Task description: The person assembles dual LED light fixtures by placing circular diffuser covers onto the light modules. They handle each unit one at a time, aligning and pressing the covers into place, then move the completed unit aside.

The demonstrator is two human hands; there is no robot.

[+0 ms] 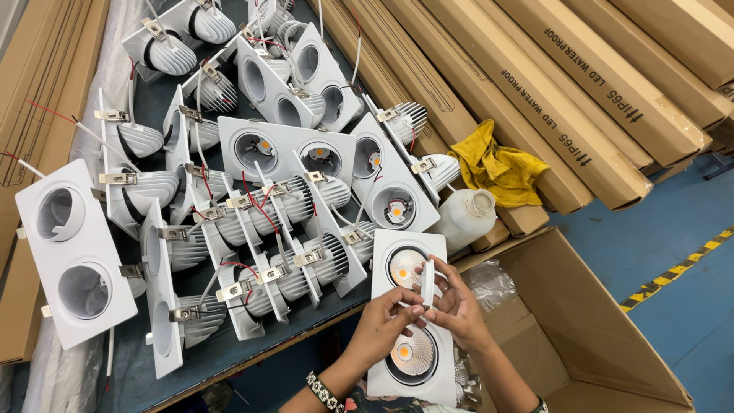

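- Head view, lower centre of the frame: my left hand (pixel 380 325) and my right hand (pixel 457 306) meet over a white twin downlight fixture (pixel 410 321), a rectangular plate with two round lamps lit amber.
- Between them I pinch a small white strip (pixel 427 284), standing upright over the plate's middle; the fingertips of both hands are closed on it, left from the left side, right from the right.
- The left wrist wears a beaded bracelet (pixel 324 391), at the bottom edge of the frame.
- The fixture I hold lies at the near edge of a dark worktable (pixel 145 378), its lower end overhanging toward me.
- Centre and upper left: a heap of matching white downlight fixtures (pixel 287 149) covers the table, some face up, many overturned to show ribbed heat sinks, spring clips and red and white wires.
- Far left: one unlit twin fixture (pixel 75 252) lies face up, apart from the heap.
- Just right of the heap: a white plastic bottle (pixel 464 216) lies on its side, touching a crumpled yellow cloth (pixel 498 167).
- Upper right: long cardboard boxes (pixel 581 84) run diagonally, stacked side by side.
- Lower right: an open cardboard carton (pixel 589 321) stands on the blue floor (pixel 680 229), beside a yellow-and-black striped line.
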